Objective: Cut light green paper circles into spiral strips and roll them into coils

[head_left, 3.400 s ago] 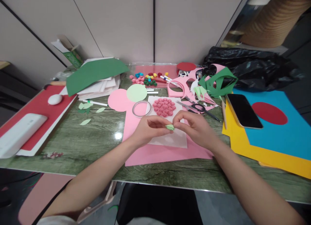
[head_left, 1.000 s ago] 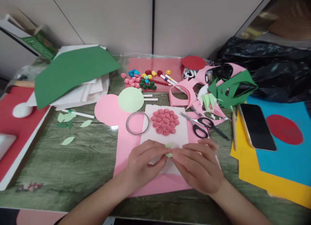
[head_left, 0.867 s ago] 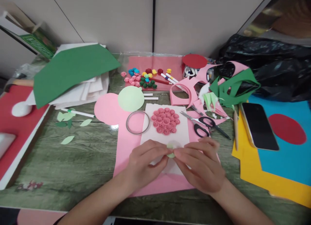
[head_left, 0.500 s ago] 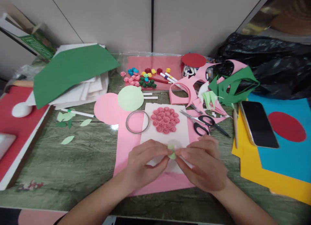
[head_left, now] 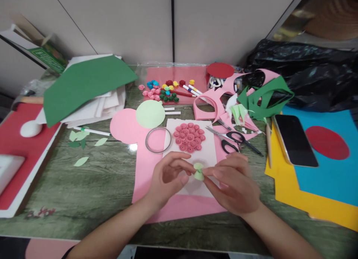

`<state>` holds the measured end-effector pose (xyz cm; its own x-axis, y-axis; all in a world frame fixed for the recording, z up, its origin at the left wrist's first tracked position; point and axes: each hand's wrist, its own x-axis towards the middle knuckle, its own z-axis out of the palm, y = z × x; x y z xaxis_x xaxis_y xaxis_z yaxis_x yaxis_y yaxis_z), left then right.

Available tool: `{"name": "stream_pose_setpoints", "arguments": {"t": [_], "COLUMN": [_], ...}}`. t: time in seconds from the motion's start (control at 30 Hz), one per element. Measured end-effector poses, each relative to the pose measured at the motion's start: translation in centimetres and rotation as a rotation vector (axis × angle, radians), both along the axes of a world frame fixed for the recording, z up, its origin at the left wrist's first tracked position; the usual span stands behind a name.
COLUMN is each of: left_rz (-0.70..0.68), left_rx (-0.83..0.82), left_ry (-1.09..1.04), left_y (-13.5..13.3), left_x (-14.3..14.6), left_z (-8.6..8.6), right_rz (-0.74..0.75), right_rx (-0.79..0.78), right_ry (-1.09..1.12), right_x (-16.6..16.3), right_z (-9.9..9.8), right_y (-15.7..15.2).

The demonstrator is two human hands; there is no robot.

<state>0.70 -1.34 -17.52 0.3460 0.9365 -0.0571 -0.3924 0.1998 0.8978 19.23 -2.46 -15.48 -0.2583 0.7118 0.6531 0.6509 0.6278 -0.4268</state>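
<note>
A small light green paper piece [head_left: 198,171], narrowed in the middle and flared at both ends, is held above the white sheet. My right hand [head_left: 235,184] pinches it at its right side between thumb and fingers. To its left is my left hand [head_left: 170,175], thumb and fingers apart, with a fingertip at or very near the paper's edge. Just beyond my hands, a cluster of pink rolled-paper discs [head_left: 189,137] rests on the white sheet [head_left: 170,158], which lies on pink paper [head_left: 142,184].
Scissors [head_left: 228,138] and a metal ring [head_left: 158,140] lie beside the cluster. Green leaf cutouts [head_left: 81,161] are at left, small coloured paper rolls [head_left: 153,93] at the back. A phone [head_left: 296,139] rests on coloured sheets at right; paper scraps [head_left: 207,106] lie behind the scissors.
My left thumb and fingers have spread apart from their pinch on the green paper piece. It stays in my right hand, its flared shape now plainer. The view has shifted slightly.
</note>
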Motion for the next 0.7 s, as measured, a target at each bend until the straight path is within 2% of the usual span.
{"name": "stream_pose_setpoints", "arguments": {"t": [0.13,0.27,0.43,0.7], "left_rz": [-0.033,-0.024,0.018,0.026], "left_rx": [-0.235,-0.369,-0.410,-0.371], "left_ry": [-0.022,-0.006,0.030,0.019], "left_y": [0.4,0.6,0.6,0.6], "left_x": [0.0,0.3,0.6,0.6], "left_z": [-0.4,-0.5,-0.4,-0.5], "right_rz": [0.017,0.026,0.030,0.007], "right_rx": [0.030,0.038,0.043,0.057], "right_ry": [0.018,0.045,0.032,0.036], "right_x": [0.0,-0.1,-0.1,-0.1], "right_z": [-0.3,-0.8,-1.1,-1.0], "right_y": [0.1,0.0,0.0,0.2]}}
